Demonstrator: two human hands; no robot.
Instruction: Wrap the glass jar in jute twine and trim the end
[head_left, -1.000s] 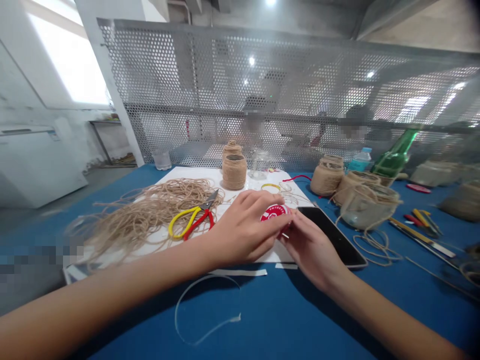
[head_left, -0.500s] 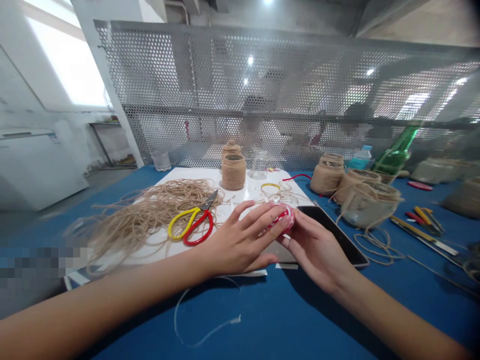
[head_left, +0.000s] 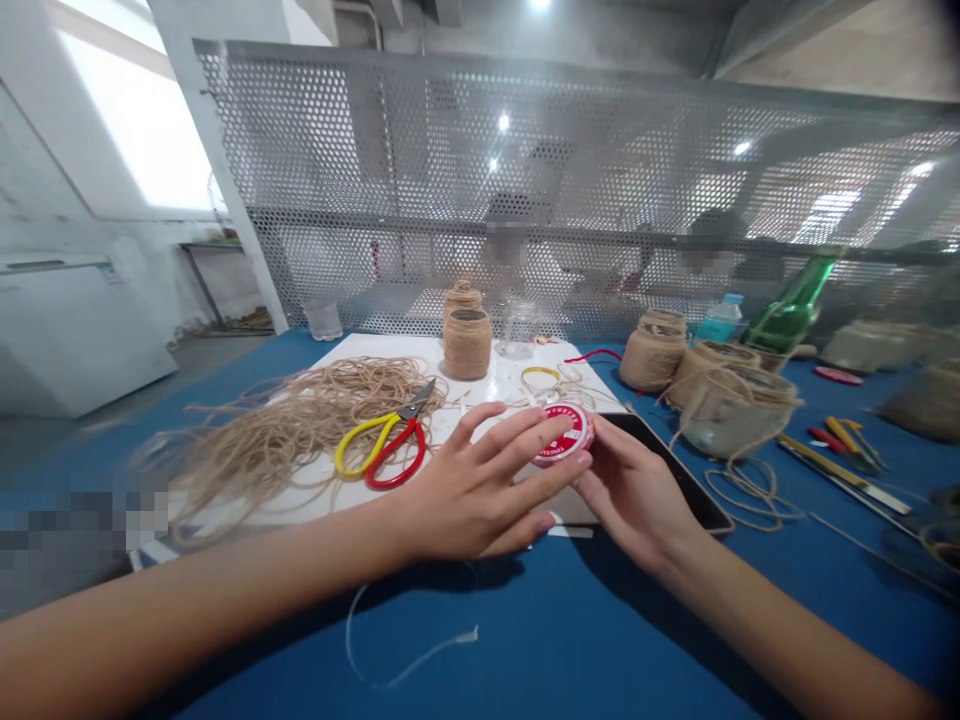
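A small round roll of tape with a red and white label (head_left: 568,433) sits between my two hands above the white board (head_left: 315,495). My left hand (head_left: 480,490) has its fingers stretched out, fingertips resting on the roll's left side. My right hand (head_left: 637,495) holds the roll from the right, thumb and fingers closed on its edge. A black tablet (head_left: 675,470) lies just beyond my right hand.
Yellow and red scissors (head_left: 382,450) lie on a heap of jute twine (head_left: 277,430). Twine-wrapped jars (head_left: 467,342), a glass jar (head_left: 739,410), a green bottle (head_left: 791,310) and tools (head_left: 840,465) stand on the blue table. White tape strips (head_left: 405,650) lie near me. People sit behind the perforated screen.
My left hand has opened from a closed hold on the roll to outstretched fingers and slid back towards me. The roll tilted on edge, then turned so its label faces up again.
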